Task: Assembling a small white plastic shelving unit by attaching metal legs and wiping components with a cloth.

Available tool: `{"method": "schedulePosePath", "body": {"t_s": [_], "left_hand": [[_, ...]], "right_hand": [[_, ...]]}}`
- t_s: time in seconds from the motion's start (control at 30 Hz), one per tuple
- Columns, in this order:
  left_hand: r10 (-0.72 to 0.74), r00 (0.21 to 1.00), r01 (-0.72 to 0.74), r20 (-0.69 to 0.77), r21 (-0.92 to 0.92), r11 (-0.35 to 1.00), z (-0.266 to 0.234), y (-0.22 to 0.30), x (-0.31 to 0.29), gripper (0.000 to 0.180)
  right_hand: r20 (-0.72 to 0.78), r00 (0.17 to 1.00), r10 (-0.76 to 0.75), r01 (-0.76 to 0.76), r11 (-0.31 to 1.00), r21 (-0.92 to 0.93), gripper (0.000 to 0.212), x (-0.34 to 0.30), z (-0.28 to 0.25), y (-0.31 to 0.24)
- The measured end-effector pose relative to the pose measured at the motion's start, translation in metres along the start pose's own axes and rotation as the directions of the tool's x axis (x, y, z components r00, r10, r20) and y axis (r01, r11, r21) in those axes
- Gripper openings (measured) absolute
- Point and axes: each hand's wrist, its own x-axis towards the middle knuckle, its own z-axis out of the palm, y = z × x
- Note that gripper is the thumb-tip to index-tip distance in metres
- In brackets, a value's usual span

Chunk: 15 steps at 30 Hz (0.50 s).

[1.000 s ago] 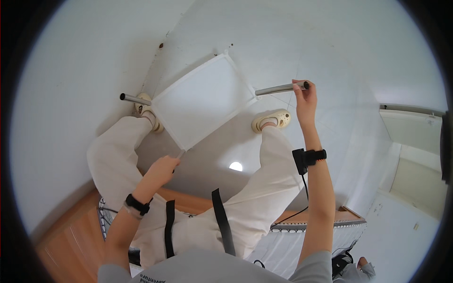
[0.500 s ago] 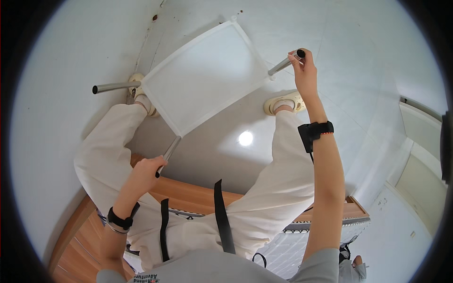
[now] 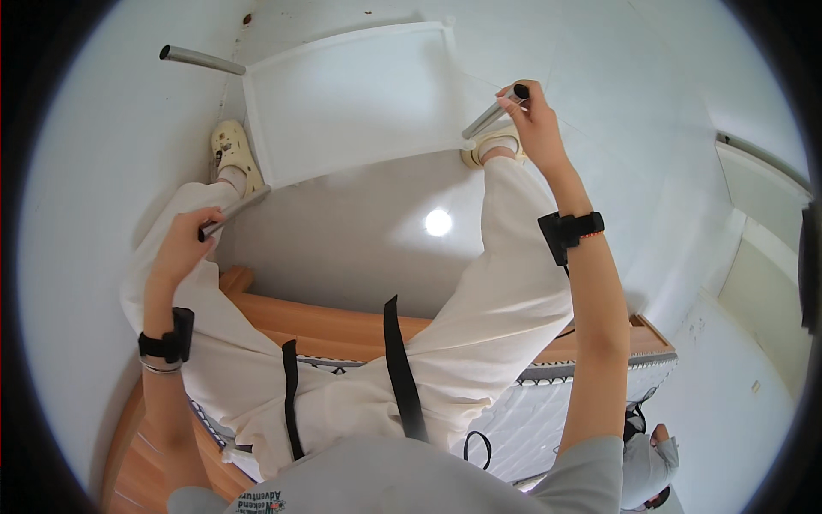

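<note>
Your right hand (image 3: 538,128) is closed around one grey metal leg (image 3: 490,118) of the overturned white table (image 3: 360,98); your left hand (image 3: 181,247) grips another leg (image 3: 235,212) at its near corner, underside facing you, above the white floor (image 3: 360,248)

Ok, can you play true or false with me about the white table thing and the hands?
1. The right hand holds a grey metal leg. True.
2. The left hand is empty. False: it grips another grey leg.
3. The white panel lies on the wooden bed frame. False: it is down by the feet on the white floor.
4. Both wrists wear black bands. True.
5. The cream shoe is red. False: it is cream coloured.
</note>
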Motion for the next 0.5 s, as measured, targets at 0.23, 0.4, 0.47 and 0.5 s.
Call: {"method": "schedulePosePath", "body": {"t_s": [0.23, 0.4, 0.47, 0.5], "left_hand": [[0.021, 0.999, -0.018, -0.031, 0.101, 0.995, -0.037, -0.007, 0.030, 0.032], [0.132, 0.969, -0.078, -0.211, 0.245, 0.966, -0.060, -0.042, 0.060, 0.030], [0.099, 0.970, -0.035, -0.222, 0.277, 0.960, -0.073, -0.049, 0.063, 0.030], [0.100, 0.971, -0.035, -0.218, 0.282, 0.959, -0.076, -0.048, 0.063, 0.030]], "right_hand": [[-0.129, 0.991, 0.032, -0.012, 0.989, 0.147, 0.021, -0.033, -0.031, -0.005], [-0.286, 0.955, 0.081, -0.024, 0.980, 0.197, 0.018, -0.061, -0.088, -0.037], [-0.298, 0.944, 0.140, -0.085, 0.978, 0.191, 0.016, -0.072, -0.105, -0.063], [-0.299, 0.943, 0.146, -0.089, 0.977, 0.195, 0.016, -0.079, -0.112, -0.071]]}}
